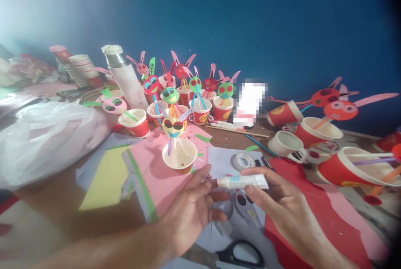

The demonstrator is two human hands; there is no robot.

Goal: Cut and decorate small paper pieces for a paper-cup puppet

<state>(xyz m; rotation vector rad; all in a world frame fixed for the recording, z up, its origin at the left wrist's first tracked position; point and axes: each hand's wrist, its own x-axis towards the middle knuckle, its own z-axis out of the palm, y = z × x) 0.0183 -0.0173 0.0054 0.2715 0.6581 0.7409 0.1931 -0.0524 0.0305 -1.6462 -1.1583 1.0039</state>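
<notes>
My right hand (282, 202) grips a white glue tube (241, 181) between thumb and fingers, its narrow end pointing left. That end meets the fingertips of my left hand (191, 210). A small pink paper disc with dark crossed lines (208, 176) is pinched in my left fingertips, partly hidden. Below the tube, a grey-white paper face with dark eyes (246, 203) lies on pale blue paper (219, 158). Just beyond my hands, a paper cup (179, 156) holds a yellow puppet face with dark eyes and a blue mouth (173, 128).
Black-handled scissors (241, 254) lie at the near edge. A tape roll (244, 161), a white mug (287, 145) and red paper (288, 177) are to the right. Several cups with puppets stand behind. A plastic bag (53, 139) and a flask (125, 77) are on the left.
</notes>
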